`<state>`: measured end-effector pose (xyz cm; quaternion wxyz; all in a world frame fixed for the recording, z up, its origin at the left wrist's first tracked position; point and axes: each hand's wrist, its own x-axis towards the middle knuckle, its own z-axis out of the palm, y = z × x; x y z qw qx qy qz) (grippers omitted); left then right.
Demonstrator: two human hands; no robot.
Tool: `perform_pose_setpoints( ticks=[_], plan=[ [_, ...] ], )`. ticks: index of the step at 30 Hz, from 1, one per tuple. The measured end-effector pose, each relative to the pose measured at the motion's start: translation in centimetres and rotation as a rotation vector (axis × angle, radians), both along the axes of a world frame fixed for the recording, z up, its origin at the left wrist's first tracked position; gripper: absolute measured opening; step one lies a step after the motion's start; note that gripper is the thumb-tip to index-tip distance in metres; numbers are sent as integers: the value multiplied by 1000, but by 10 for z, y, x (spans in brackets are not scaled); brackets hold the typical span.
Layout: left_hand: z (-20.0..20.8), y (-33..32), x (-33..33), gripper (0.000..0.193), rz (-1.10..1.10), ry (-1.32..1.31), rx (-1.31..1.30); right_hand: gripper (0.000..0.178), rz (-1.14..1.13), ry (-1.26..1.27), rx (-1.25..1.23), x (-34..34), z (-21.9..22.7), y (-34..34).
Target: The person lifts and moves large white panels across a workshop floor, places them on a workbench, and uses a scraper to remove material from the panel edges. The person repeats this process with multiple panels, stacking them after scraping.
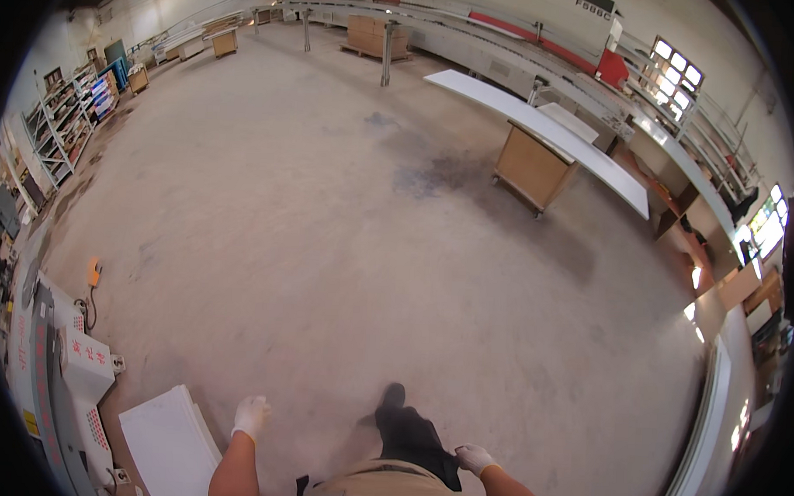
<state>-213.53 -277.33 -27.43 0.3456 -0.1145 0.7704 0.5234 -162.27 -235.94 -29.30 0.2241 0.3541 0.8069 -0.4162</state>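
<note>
My left hand [251, 416], in a white glove, hangs in front of me on the left with its fingers loosely curled and nothing visible in them. It is nearest to a stack of white panels [167, 441] low on the left. My right hand [475, 458], also gloved in white, hangs beside my dark trouser leg with curled fingers. I see nothing held there, though its finger detail is small. One dark shoe [394, 394] points forward on the concrete floor [309, 271].
A white and grey machine [87, 360] borders the left, with an orange switch box [94, 271] by it. A long white board [541, 131] lies across a wheeled wooden cart [531, 170]. Behind runs a long red-and-white machine [500, 55]. Shelving [64, 131] stands far left; white panels [706, 425] lie right.
</note>
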Motion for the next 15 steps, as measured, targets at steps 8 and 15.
perform_pose_setpoints(
  ticks=[8,15],
  plan=[
    [69,203,-103,34,-577,169,-173,19,244,-209,177,-175,14,217],
    [36,298,-239,31,-284,-101,-79,22,237,-170,442,-376,30,432]
  ],
)
